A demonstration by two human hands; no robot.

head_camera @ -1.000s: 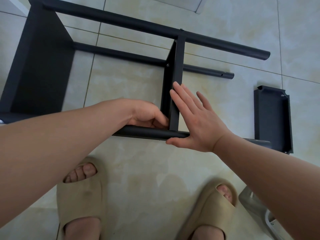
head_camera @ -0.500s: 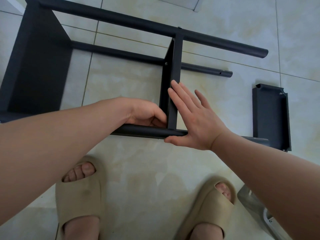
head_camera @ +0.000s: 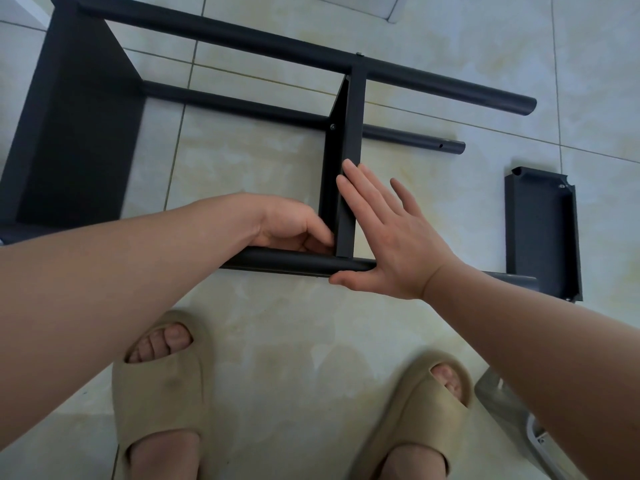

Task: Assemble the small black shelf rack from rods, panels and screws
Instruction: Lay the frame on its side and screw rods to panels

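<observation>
Head view: our right hand (head_camera: 391,244) lies flat and open against the middle panel (head_camera: 346,168). Our left hand (head_camera: 294,226) curls at its lower-left corner; what it pinches, we cannot tell. Panel runs up-frame from the near rod (head_camera: 287,263).

floor: pale tiles (head_camera: 277,168) | beige slippers (head_camera: 162,386) | grey object (head_camera: 502,407) lower right

the rack (head_camera: 90,126) lies on its side on the floor (head_camera: 277,341), its middle panel (head_camera: 343,168) crossing from the far rod (head_camera: 277,46) to the near rod (head_camera: 294,263). the left hand (head_camera: 291,226) sits left of that panel, the right hand (head_camera: 391,237) flat against its right. a loose panel (head_camera: 540,230) lies well to the right, two slippered feet (head_camera: 162,393) nearest.
</observation>
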